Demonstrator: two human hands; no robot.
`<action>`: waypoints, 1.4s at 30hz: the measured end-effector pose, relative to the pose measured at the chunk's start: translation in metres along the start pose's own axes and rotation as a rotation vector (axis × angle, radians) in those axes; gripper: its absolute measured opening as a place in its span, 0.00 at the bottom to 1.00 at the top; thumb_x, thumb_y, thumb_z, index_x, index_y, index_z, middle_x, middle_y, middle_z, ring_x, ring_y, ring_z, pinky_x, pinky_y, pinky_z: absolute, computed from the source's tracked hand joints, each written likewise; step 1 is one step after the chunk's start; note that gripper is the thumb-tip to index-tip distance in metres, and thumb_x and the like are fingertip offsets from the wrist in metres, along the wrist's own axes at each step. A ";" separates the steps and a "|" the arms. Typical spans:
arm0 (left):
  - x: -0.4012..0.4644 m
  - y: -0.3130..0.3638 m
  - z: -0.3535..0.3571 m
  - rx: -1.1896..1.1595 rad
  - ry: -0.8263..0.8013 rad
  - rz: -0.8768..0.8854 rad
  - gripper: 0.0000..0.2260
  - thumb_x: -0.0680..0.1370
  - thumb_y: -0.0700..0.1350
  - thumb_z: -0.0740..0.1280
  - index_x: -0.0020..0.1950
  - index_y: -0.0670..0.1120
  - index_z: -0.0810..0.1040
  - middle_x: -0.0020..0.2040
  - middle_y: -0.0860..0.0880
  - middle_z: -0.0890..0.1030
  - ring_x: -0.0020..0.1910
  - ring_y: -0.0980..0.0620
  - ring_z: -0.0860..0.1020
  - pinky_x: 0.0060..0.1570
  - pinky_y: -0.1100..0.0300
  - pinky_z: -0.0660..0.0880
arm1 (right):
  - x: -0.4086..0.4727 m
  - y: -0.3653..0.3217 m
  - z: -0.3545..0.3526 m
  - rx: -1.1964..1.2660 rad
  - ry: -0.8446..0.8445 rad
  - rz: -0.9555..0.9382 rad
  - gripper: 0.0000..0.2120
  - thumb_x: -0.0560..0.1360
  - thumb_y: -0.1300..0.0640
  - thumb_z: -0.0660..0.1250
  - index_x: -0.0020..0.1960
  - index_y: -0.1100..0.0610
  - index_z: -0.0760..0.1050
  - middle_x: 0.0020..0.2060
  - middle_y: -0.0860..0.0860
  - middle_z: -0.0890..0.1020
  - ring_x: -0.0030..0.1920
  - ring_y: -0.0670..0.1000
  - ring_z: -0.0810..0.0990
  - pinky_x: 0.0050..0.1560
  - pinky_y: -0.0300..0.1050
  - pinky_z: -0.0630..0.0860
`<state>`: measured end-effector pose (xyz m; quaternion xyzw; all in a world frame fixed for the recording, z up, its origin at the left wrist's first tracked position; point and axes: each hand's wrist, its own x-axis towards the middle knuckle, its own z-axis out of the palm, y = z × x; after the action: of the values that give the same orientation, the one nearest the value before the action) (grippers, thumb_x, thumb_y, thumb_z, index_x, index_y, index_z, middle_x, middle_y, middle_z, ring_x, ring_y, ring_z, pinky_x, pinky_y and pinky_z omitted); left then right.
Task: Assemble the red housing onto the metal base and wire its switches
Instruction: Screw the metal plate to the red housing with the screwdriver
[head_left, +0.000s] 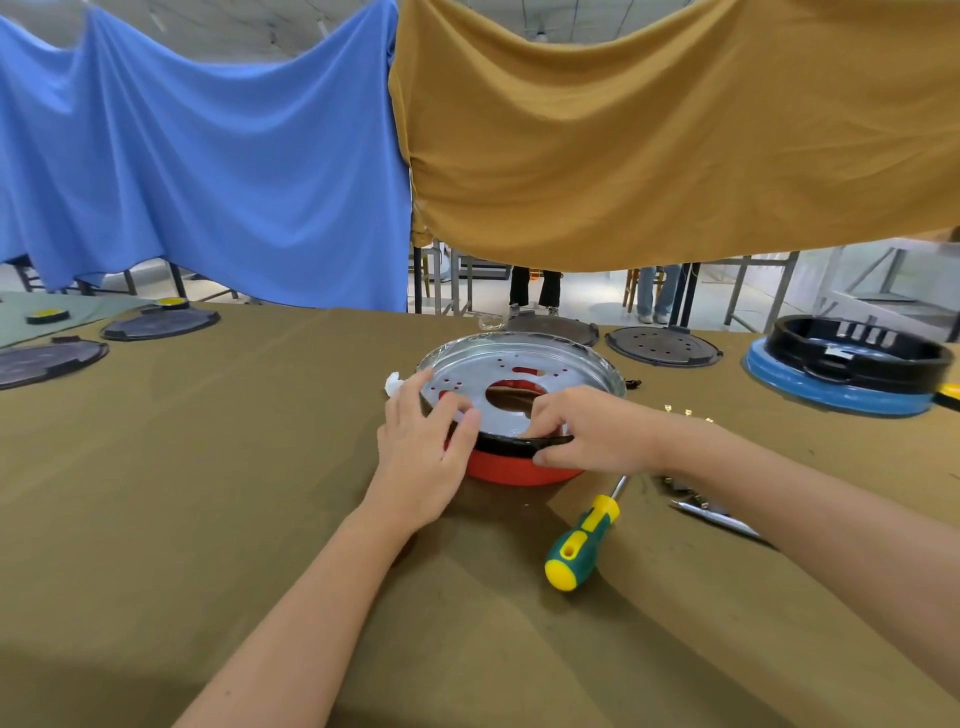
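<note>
A blue cloth (208, 171) and a mustard cloth (675, 135) hang side by side across the back of the scene, above a workbench covered in olive-brown fabric (260, 519). In the middle of the bench sits the red housing (511, 470), with a black band around its upper edge and the round metal base (524, 366) lying on top of it, shiny side up; red shows through the base's large central opening and its smaller holes. The left hand (423, 457) lies over the near left edge of the assembly, fingers spread and resting on the metal face, palm against the rim. The right hand (587, 428) grips the near right edge, its fingers curled onto the metal and the thumb pressed against the black band below, so it pinches the rim. A screwdriver with a green and yellow handle (579, 540) lies on the fabric just in front of the housing, beside the right forearm. Small brass terminals (687, 414) lie scattered to the right of the right wrist. Farther right stands a black housing on a blue ring (852, 364). Several dark round plates (662, 345) lie along the far edge and to the left. A bit of crumpled white material (393, 383) sits just beyond the left hand.
</note>
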<state>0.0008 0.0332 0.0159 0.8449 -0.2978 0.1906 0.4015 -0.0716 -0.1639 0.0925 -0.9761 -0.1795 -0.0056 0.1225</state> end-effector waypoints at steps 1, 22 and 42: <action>-0.001 0.003 -0.002 0.046 -0.016 0.076 0.18 0.80 0.62 0.53 0.54 0.55 0.78 0.73 0.54 0.62 0.73 0.57 0.54 0.65 0.54 0.56 | -0.001 -0.001 -0.001 0.006 -0.003 -0.003 0.09 0.79 0.55 0.67 0.39 0.50 0.77 0.47 0.53 0.76 0.42 0.50 0.74 0.47 0.45 0.70; 0.003 0.010 -0.001 0.337 -0.173 0.231 0.06 0.80 0.51 0.65 0.54 0.52 0.74 0.48 0.58 0.67 0.54 0.53 0.65 0.49 0.54 0.65 | -0.001 0.008 0.003 0.017 0.021 0.035 0.09 0.79 0.54 0.68 0.57 0.53 0.83 0.51 0.50 0.77 0.49 0.47 0.76 0.51 0.38 0.69; -0.001 0.012 0.002 -0.264 0.076 -0.131 0.17 0.80 0.55 0.65 0.70 0.57 0.71 0.70 0.53 0.62 0.69 0.61 0.57 0.69 0.62 0.55 | -0.016 0.023 0.014 0.134 0.265 0.044 0.17 0.76 0.50 0.71 0.64 0.44 0.78 0.50 0.36 0.77 0.54 0.36 0.74 0.53 0.30 0.68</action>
<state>-0.0071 0.0262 0.0210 0.7946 -0.2490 0.1552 0.5316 -0.0789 -0.1873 0.0728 -0.9602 -0.1401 -0.1195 0.2099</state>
